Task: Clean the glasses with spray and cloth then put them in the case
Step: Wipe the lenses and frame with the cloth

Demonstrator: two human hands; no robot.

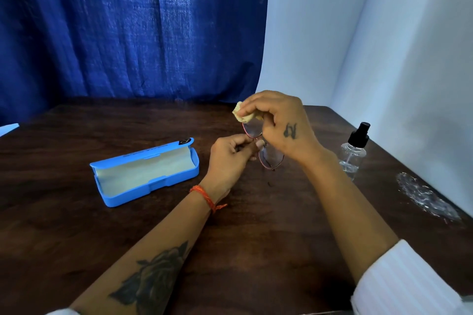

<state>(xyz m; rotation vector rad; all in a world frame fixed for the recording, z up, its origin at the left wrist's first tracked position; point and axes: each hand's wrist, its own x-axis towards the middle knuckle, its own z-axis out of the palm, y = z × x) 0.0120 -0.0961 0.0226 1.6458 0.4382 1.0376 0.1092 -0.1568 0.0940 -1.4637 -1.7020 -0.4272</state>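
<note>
1. Nearest the camera, two forearms reach forward over the dark wooden tabletop [256, 250]; the left one bears a dark tattoo and an orange thread bracelet [204, 195] at the wrist, and the right one comes out of a white sleeve [409, 281].
2. The left hand [230, 158] has its fingers curled in, pinching the glasses [266, 147] at the middle of the frame, about where the two lenses meet.
3. The glasses are held above the tabletop between the two hands, with a thin reddish rim; one lens shows just below the right hand, the other just under its fingers.
4. The right hand [279, 123] sits above and slightly beyond the left hand, fingers bent downward, pinching a small yellow cloth [245, 115] against the upper lens. A small tattoo marks the back of this hand.
5. To the left of the left hand, well apart from it, lies the blue glasses case [146, 174] on the tabletop, lid open, its pale lining showing and nothing inside it.
6. To the right of the right hand, beyond the forearm, stands a clear spray bottle [352, 153] with a black pump top, upright and untouched.
7. Further right of the bottle, a crumpled piece of clear plastic [427, 198] lies near the tabletop's edge.
8. Beyond both hands hangs a blue curtain [128, 28], with a pale wall [358, 33] to its right.
</note>
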